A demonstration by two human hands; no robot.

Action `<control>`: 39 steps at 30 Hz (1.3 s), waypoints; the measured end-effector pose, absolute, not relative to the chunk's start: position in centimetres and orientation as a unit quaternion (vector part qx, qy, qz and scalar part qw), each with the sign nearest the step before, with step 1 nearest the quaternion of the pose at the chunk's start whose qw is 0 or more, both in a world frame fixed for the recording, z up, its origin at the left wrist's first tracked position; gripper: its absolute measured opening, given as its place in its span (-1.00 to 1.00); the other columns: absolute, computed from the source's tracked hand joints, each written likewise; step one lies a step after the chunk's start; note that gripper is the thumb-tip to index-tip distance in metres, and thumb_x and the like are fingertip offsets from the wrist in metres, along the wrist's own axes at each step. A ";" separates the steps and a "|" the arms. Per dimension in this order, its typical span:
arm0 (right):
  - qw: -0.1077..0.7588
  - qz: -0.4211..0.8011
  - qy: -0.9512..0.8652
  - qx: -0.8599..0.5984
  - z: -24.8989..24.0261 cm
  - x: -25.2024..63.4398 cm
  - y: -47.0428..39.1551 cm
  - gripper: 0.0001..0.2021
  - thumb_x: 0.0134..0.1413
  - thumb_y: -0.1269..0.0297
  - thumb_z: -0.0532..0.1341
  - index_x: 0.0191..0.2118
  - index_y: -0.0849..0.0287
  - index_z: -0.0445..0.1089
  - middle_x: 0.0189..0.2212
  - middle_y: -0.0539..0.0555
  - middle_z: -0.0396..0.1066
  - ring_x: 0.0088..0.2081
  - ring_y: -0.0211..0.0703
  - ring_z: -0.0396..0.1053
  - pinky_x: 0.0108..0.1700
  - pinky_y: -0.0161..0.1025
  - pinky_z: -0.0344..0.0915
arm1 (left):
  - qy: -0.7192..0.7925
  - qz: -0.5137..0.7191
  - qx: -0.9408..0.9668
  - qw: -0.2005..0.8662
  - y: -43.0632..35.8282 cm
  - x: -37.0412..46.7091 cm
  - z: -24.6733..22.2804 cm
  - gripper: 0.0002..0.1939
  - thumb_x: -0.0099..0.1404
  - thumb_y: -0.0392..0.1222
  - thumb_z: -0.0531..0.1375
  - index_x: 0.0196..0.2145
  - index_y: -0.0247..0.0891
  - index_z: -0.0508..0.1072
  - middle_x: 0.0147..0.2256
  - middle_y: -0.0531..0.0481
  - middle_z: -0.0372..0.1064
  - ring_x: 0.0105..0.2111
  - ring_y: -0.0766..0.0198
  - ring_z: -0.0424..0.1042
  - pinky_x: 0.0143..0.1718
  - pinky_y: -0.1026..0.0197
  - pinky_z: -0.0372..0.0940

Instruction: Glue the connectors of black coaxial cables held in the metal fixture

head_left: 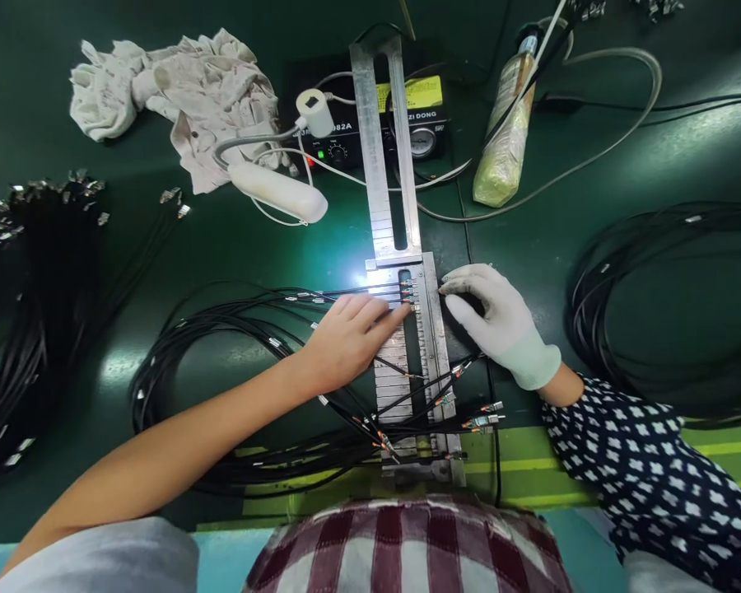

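Observation:
My bare left hand (346,338) lies over a slotted metal fixture (395,387), its index finger pressing on the end of a black cable. Small metal cable connectors (408,288) sit side by side in the fixture just beyond that fingertip. My right hand (497,317), in a white glove, is at the fixture's right edge. Its thumb and index fingertip are slightly apart, and I see nothing between them. Other black cables (321,449) cross the lower fixture, with bare wires and connectors (485,422) at their ends. The left thumb is hidden.
A lit white lamp (277,191) shines on the fixture. Behind stand a black control box (339,148) and a wrapped bottle (503,140); crumpled cloth gloves (203,99) lie back left. Cable bundles lie left (49,263) and right (584,329).

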State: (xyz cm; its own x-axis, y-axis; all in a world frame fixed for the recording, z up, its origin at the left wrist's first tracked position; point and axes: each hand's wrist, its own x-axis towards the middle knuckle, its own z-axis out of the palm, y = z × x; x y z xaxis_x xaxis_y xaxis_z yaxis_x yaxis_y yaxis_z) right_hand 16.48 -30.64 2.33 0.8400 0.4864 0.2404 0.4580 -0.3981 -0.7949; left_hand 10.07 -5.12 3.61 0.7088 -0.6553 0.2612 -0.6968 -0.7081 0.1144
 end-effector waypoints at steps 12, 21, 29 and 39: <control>0.465 0.016 -0.282 -0.839 2.4 16.5 -30.6 -0.89 0.30 0.32 0.16 -0.19 0.07 0.45 -0.11 0.09 0.46 -0.01 0.08 0.41 0.08 0.10 0.33 | -0.286 0.067 0.902 0.315 -1.8 8.2 3.6 -0.77 0.44 -0.38 0.10 0.01 -0.27 0.40 -0.20 -0.09 0.39 -0.20 0.24 0.37 -0.16 0.21 0.33; 0.454 0.024 -0.279 -0.846 2.7 16.5 -30.6 -0.90 0.30 0.30 0.17 -0.19 0.06 0.45 -0.11 0.10 0.47 -0.01 0.11 0.42 0.08 0.14 0.34 | -0.317 0.048 0.914 0.250 -1.1 9.5 3.6 -0.66 0.48 -0.39 -0.03 0.09 -0.22 0.40 -0.17 -0.10 0.38 -0.20 0.23 0.35 -0.16 0.19 0.32; 0.441 0.017 -0.290 -0.850 2.7 16.3 -30.6 -0.85 0.33 0.32 0.14 -0.13 0.05 0.47 -0.06 0.10 0.46 0.02 0.11 0.41 0.10 0.14 0.33 | -0.337 0.057 0.911 0.231 -1.5 9.8 3.6 -0.67 0.47 -0.40 -0.03 0.10 -0.28 0.36 -0.19 -0.13 0.37 -0.22 0.21 0.32 -0.18 0.19 0.31; 0.304 -0.004 -0.475 -0.826 2.3 16.5 -31.2 -0.61 0.22 0.46 0.06 0.03 0.06 0.52 0.12 0.23 0.36 0.07 0.30 0.33 -0.01 0.28 0.33 | -0.335 0.100 0.926 0.141 -1.7 8.5 3.3 -0.62 0.47 -0.39 0.00 0.17 -0.24 0.35 -0.18 -0.14 0.40 -0.18 0.16 0.36 -0.19 0.13 0.25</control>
State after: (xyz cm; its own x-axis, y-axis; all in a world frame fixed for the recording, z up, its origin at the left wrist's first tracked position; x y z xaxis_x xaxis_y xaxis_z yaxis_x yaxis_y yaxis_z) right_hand 16.50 -31.19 2.28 0.5490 0.7821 0.2947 0.7867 -0.3644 -0.4983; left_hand 8.47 -1.69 3.30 0.7550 -0.5929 0.2799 -0.6494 -0.7353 0.1940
